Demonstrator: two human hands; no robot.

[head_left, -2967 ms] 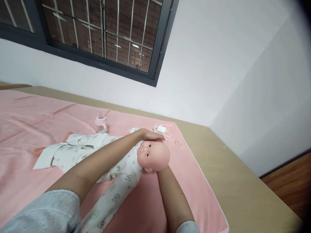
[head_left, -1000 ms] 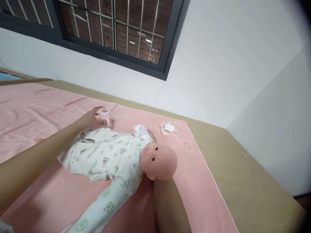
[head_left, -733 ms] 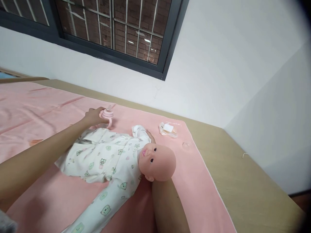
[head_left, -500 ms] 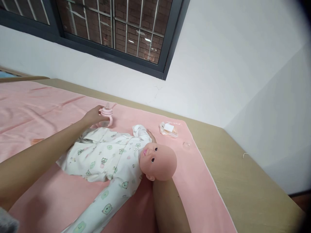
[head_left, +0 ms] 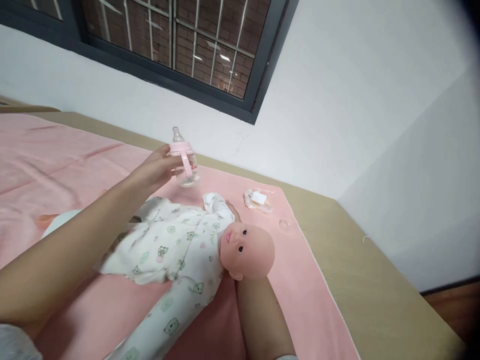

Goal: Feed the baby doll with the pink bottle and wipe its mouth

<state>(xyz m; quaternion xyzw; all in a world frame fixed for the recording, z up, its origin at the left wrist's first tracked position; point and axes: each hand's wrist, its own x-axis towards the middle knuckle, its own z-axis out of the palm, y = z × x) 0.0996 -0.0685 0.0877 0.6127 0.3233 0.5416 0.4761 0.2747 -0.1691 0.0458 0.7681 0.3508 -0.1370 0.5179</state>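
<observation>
A clear baby bottle with a pink collar, pink side handles and a transparent teat (head_left: 183, 157) is held up over the far part of the blanket, teat uppermost and tilted slightly toward the left of the view. The left hand (head_left: 161, 165) is partly closed around its near side, fingers curled about the body below the collar; its forearm crosses above the doll's legs. Between the bottle's base and the doll's raised sleeve lies a narrow strip of blanket.

The bald, pink-skinned doll in a white suit printed with green bears (head_left: 187, 245) lies face up, its head toward the right. The right forearm passes beneath the head; a little of the right hand (head_left: 233, 210) shows beyond the doll's shoulder, and how far it is open cannot be told.

Past the head, a transparent packet with a white label (head_left: 258, 200) and a small, clear round object (head_left: 284, 225) lie near the far right corner of the pink cloth blanket (head_left: 307, 300). The blanket's pale hem slants toward the viewer, bordered by a broad margin of light wooden surface (head_left: 356, 280), which meets the white wall (head_left: 318, 100) below a dark-framed, barred window (head_left: 168, 80).
</observation>
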